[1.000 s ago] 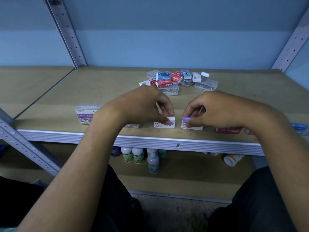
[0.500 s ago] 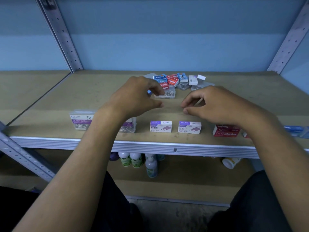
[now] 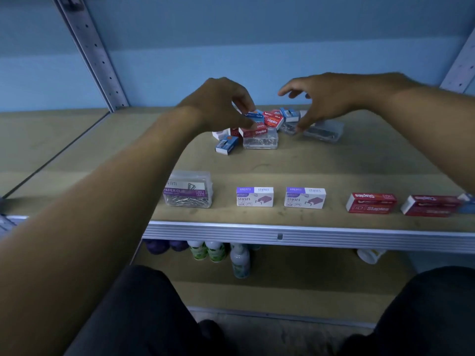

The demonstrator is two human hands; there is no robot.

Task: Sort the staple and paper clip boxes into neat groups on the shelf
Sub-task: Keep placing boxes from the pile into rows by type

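A mixed pile of small boxes lies at the back of the wooden shelf (image 3: pixel 334 163): red staple boxes (image 3: pixel 253 131), blue ones (image 3: pixel 226 144) and clear paper clip boxes (image 3: pixel 260 141). My left hand (image 3: pixel 221 104) reaches into the pile and pinches a blue staple box (image 3: pixel 255 115) between fingers and thumb. My right hand (image 3: pixel 321 101) hovers over the pile's right side with fingers spread, thumb near a clear box (image 3: pixel 323 131). Along the front edge stand a clear paper clip box (image 3: pixel 189 191), two white-purple staple boxes (image 3: pixel 254 197) and two red staple boxes (image 3: pixel 371 202).
A blue box (image 3: pixel 467 201) shows at the far right edge of the front row. Grey perforated uprights (image 3: pixel 95 52) frame the shelf. Small bottles (image 3: pixel 239 260) stand on the lower shelf. My dark-clothed knees fill the bottom.
Both hands left the two white-purple staple boxes at the front edge and moved back to the pile. The left hand has taken hold of a blue box.
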